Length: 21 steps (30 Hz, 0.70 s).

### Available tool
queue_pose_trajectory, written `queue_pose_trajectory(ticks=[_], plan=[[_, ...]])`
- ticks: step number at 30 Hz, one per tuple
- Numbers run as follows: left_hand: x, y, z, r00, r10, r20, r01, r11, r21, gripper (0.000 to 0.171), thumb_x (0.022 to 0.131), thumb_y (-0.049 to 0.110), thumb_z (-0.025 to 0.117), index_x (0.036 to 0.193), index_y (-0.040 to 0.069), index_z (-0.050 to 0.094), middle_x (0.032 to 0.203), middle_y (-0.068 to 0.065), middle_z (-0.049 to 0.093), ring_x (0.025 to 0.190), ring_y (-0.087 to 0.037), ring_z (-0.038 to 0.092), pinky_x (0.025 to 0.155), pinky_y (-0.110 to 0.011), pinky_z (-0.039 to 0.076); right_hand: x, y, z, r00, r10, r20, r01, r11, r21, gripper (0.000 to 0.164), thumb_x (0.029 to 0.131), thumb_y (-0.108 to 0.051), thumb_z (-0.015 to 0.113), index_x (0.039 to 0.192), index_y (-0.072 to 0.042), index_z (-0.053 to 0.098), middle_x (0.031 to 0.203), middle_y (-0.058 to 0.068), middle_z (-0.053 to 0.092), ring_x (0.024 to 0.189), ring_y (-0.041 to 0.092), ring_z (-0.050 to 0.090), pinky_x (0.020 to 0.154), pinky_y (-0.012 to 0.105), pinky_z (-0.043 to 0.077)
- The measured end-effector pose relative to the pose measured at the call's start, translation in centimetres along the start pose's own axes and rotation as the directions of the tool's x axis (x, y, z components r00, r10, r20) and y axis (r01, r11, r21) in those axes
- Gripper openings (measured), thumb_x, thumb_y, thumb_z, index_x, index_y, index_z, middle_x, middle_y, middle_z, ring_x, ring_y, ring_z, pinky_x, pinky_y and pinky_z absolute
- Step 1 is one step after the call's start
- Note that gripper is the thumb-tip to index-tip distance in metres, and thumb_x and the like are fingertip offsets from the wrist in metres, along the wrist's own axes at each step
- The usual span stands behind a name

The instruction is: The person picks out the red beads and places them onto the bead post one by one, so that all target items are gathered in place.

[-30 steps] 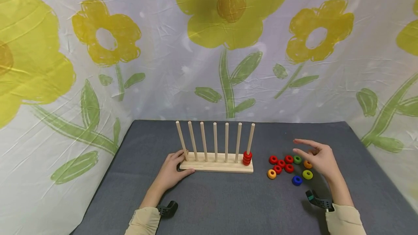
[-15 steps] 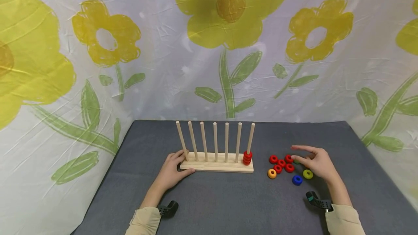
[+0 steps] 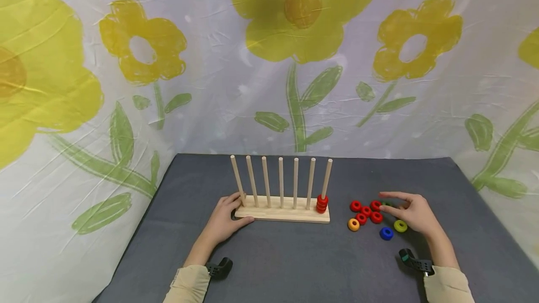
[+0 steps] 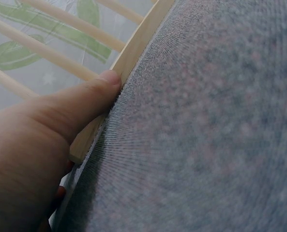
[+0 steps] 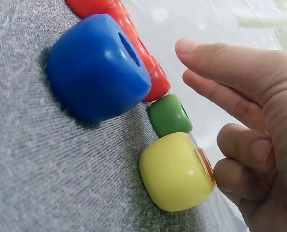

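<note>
Right hand [image 3: 417,214], four o'clock: lower than a second ago, thumb and forefinger parted near green ring [image 5: 170,116]. Left hand [image 3: 222,221], seven o'clock: gripping rack [image 3: 273,210], unchanged.

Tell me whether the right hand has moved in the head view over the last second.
Yes. Judged against the wooden rack, the right hand has shifted down the picture, with little change sideways.

Behind the left hand [image 3: 224,220] I see a black wrist mount [image 3: 220,268] and beige sleeve [image 3: 189,284]; behind the right hand [image 3: 414,213], a matching sleeve [image 3: 447,285] and green-patched mount [image 3: 417,264].
</note>
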<state>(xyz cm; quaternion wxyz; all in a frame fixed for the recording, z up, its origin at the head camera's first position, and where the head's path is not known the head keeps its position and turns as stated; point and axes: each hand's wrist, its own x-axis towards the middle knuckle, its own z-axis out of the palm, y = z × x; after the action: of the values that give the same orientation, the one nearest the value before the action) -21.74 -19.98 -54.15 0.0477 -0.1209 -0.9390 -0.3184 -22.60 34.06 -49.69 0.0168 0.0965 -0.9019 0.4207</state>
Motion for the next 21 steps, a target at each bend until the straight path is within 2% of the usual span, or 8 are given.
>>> queue_pose_trajectory(ticks=[8,10,12,15,21], plan=[[0.15,0.17,-0.07,1.0,0.001,0.004,-0.001,1.0,0.002,0.074,0.092,0.042,0.085,0.151,0.004,0.06,0.16,-0.016,0.05,0.143,-0.04,0.046,0.115,-0.061,0.042,-0.02,0.2,-0.09,1.0,-0.013,0.009,0.013,0.999,-0.029,0.042,0.093,-0.024,0.085,0.129,-0.005,0.076,0.051,-0.012,0.031,0.043,0.006,0.026,0.04,0.028,0.031],[0.2,0.18,-0.07,1.0,0.003,0.003,-0.003,1.0,0.003,0.074,0.092,0.041,0.085,0.151,0.004,0.06,0.16,-0.016,0.05,0.144,-0.04,0.046,0.115,-0.061,0.042,0.02,0.21,-0.12,1.0,-0.008,0.011,0.008,0.999,-0.04,0.042,0.093,-0.024,0.086,0.129,-0.005,0.076,0.052,-0.012,0.034,0.043,0.006,0.028,0.041,0.027,0.032],[0.22,0.19,-0.09,1.0,0.002,0.004,-0.002,1.0,0.002,0.074,0.091,0.041,0.085,0.15,0.004,0.06,0.16,-0.017,0.05,0.144,-0.04,0.046,0.116,-0.061,0.042,0.07,0.21,-0.13,1.0,-0.005,0.016,0.006,0.999,-0.054,0.042,0.093,-0.023,0.085,0.129,-0.004,0.076,0.054,-0.012,0.042,0.043,0.006,0.028,0.041,0.027,0.033],[0.22,0.17,-0.11,1.0,0.001,0.005,-0.001,1.0,0.0,0.074,0.091,0.041,0.086,0.151,0.004,0.06,0.16,-0.017,0.05,0.144,-0.04,0.046,0.116,-0.061,0.042,0.15,0.05,-0.07,1.0,-0.004,0.021,0.006,0.997,-0.074,0.042,0.093,-0.023,0.085,0.129,-0.004,0.076,0.054,-0.011,0.044,0.043,0.005,0.028,0.042,0.026,0.032],[0.06,0.11,-0.13,1.0,0.005,-0.001,-0.005,1.0,-0.004,0.074,0.091,0.04,0.086,0.151,0.005,0.06,0.16,-0.017,0.051,0.142,-0.04,0.047,0.114,-0.062,0.042,0.27,-0.28,0.28,0.999,-0.024,0.028,0.026,0.994,-0.109,0.041,0.094,-0.02,0.084,0.13,-0.002,0.075,0.052,-0.013,0.04,0.042,0.003,0.026,0.041,0.025,0.031]])
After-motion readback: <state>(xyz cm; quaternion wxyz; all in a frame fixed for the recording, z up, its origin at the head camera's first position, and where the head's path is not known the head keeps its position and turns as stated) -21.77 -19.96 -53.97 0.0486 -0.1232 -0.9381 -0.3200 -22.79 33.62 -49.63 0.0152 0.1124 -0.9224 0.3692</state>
